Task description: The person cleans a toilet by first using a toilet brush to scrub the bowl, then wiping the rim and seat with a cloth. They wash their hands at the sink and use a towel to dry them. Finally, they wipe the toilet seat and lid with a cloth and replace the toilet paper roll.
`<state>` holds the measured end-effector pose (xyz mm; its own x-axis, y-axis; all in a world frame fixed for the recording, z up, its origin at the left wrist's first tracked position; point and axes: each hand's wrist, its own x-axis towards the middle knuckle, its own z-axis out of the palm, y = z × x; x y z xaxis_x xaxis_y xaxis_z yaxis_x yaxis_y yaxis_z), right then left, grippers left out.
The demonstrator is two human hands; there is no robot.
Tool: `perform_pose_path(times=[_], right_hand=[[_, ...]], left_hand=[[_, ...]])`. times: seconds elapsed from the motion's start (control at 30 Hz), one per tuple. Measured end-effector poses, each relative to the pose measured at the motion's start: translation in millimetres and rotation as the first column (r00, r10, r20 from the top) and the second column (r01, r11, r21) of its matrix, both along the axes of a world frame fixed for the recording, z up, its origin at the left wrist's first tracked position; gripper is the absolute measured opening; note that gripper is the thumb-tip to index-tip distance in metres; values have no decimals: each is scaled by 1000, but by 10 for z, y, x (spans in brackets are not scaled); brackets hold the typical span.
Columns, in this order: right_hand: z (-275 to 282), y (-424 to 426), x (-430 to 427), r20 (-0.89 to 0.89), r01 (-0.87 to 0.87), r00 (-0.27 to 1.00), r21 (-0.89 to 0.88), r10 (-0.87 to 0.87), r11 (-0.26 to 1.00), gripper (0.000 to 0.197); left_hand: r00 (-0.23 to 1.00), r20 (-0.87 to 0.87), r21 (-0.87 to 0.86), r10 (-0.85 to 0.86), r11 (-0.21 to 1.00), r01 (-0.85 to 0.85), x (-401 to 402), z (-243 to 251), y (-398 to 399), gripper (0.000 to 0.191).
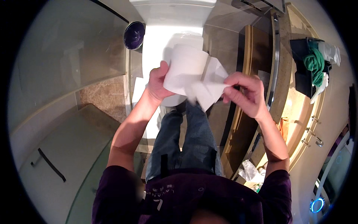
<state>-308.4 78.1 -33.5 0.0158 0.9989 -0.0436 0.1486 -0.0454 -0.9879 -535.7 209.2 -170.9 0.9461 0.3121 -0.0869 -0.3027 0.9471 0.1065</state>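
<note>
A white roll of toilet paper (186,68) is held above the closed lid of a white toilet (156,42). My left hand (158,82) grips the roll from its left side, thumb up along the edge. On the other side, my right hand (247,93) pinches the loose end of the paper (214,81) between thumb and fingers. That end is pulled out to the right of the roll, creased and partly blurred. Most of the toilet's front is hidden behind the roll and my left forearm.
A dark-lined waste bin (134,35) stands left of the toilet. Glass shower panels (75,56) rise at left, one with a black handle (51,165). Along the right runs a stone counter (288,109) bearing a black caddy (303,82), a green cloth (314,65) and a tap (314,135).
</note>
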Motion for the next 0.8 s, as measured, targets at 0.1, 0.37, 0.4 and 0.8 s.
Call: perform_pose_path(times=[0.1,0.37,0.4,0.8], right_hand=[[-176,45,244,188,175,968,-16,-169,984,6],[-489,348,60,869,57,466,156,-164,986,32],[-457,373,-4,868,52,470,155,-161,987,32],[-322,372,54,792,-55,582,265,-185,963,60]], left_hand=[[995,39,16,-88,996,88,-6,84,86,70],[847,-500,241,177,969,-60,740,244,-330,44],[890,-420,169,176,979,-114,749,188,-348,40],[986,49,-263,158,955,-139,906,191,-113,55]])
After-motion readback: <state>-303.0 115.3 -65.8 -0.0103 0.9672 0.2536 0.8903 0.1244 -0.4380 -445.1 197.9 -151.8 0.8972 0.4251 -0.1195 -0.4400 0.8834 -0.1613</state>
